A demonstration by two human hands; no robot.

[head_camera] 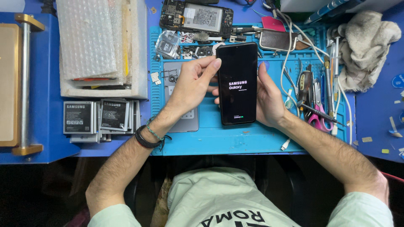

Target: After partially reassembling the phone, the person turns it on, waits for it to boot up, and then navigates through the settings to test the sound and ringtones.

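Observation:
I hold a black smartphone (237, 84) upright over a blue work mat (235, 141), its dark screen showing a white start-up logo. My left hand (191, 82) grips the phone's left edge, with the fingers curled at its upper corner. My right hand (269, 98) cradles the right edge and the back. Both wrists rest above the mat's near edge.
An opened phone body with its battery exposed (195, 19) lies at the mat's far edge among small parts. Scissors with pink handles (316, 115), tweezers and white cables sit at the right, beside a crumpled cloth (366, 46). Left are several batteries (101, 117) and bubble wrap (88, 38).

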